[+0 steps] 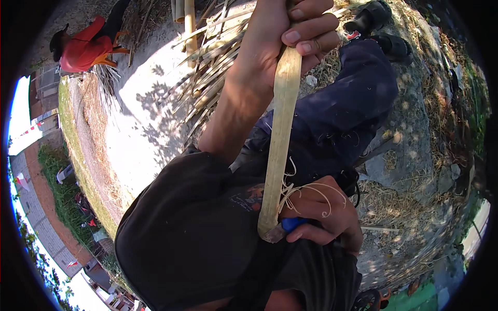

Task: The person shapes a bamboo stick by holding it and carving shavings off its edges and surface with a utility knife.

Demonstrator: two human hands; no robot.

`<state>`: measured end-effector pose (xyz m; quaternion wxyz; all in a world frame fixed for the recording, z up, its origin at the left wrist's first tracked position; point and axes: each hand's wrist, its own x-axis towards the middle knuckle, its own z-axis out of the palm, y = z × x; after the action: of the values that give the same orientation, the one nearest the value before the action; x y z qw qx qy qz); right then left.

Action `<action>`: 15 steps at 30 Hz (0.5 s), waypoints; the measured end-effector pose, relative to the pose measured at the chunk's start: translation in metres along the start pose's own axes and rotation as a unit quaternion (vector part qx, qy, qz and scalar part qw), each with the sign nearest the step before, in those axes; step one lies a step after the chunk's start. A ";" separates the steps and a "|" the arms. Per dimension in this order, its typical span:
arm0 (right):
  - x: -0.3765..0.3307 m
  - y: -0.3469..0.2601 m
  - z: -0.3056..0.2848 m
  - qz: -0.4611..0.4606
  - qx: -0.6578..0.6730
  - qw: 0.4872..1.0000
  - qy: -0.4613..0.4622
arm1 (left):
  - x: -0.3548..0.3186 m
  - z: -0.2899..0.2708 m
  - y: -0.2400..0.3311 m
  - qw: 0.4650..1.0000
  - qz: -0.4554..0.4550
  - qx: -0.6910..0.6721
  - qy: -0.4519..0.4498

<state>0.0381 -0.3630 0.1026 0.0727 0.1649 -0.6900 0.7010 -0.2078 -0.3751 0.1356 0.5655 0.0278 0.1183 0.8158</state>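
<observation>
A long, pale bamboo strip (281,129) runs down in front of my dark shirt. My left hand (311,33), at the top of the view, has its fingers wrapped round the strip's far end. Closer to my body, my right hand (329,212) is closed on a knife with a blue handle (293,224). Its short grey blade (275,234) lies against the near end of the strip. Thin curled shavings (287,194) hang along the strip's right edge, beside my right fingers.
A heap of split bamboo strips (220,65) lies on the ground at the far left of my legs (337,98). Thicker bamboo poles (190,31) lie beyond it. A person in red (83,46) sits on an orange chair (106,56). Shavings (394,205) litter the ground at right.
</observation>
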 end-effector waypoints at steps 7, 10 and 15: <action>0.001 -0.002 0.001 -0.019 -0.001 0.999 0.027 | 0.007 -0.024 0.000 0.979 0.026 0.129 -0.153; 0.003 -0.004 0.003 -0.012 -0.001 1.000 0.017 | 0.002 -0.013 -0.014 0.988 -0.007 -0.143 -0.048; 0.001 -0.002 0.009 -0.025 0.013 0.999 0.026 | 0.019 -0.042 -0.010 0.975 -0.035 -0.083 -0.205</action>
<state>0.0388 -0.3717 0.1050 0.1061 0.1648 -0.6741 0.7122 -0.2127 -0.3611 0.0909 0.6059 0.1429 -0.0671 0.7797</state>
